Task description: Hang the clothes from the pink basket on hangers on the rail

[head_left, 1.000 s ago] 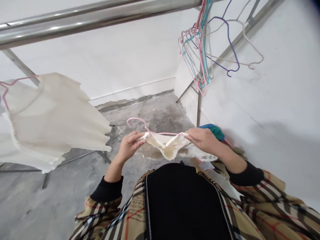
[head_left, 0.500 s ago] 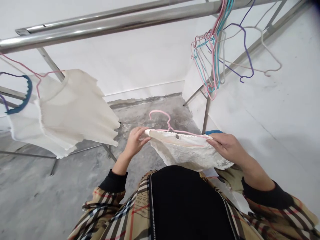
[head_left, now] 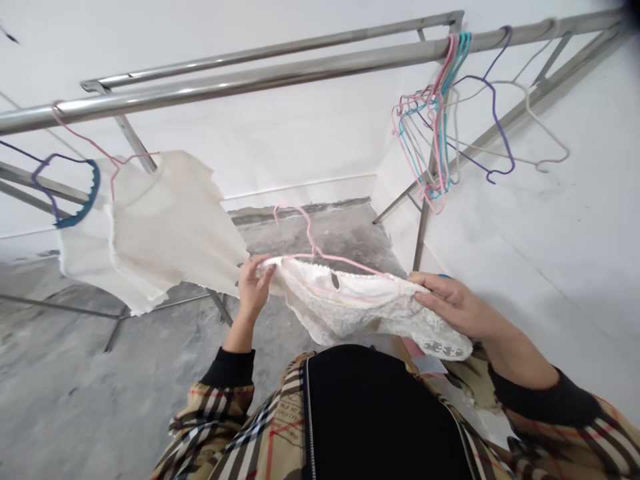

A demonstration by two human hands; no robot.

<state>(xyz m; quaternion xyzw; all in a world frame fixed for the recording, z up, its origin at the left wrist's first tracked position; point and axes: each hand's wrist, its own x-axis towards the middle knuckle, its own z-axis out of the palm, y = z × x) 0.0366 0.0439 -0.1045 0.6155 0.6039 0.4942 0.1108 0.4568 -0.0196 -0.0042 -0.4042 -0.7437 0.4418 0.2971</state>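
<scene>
A white lace top (head_left: pixel 345 300) is stretched between my hands in front of my chest. Inside its neckline runs a pink hanger (head_left: pixel 311 241), whose hook sticks up past the neck edge. My left hand (head_left: pixel 255 283) pinches one shoulder of the top at the hanger's left end. On the other side my right hand (head_left: pixel 453 300) grips the opposite shoulder between thumb and fingers. A small dark keyhole opening shows at the neckline. The hanger's ends are covered by the cloth and my fingers.
A metal rail (head_left: pixel 280 77) crosses above my hands. Pale tops (head_left: pixel 175 220) hang from it at the left, one with a blue collar (head_left: pixel 85 203). At the right hang bunched pink and blue hangers (head_left: pixel 440 127), a purple hanger (head_left: pixel 495 113) and a pale one.
The top and hanger have shifted left and tilted, with the right side lower. More of the neckline shows open. The view has moved, so the rail sits lower in it.
</scene>
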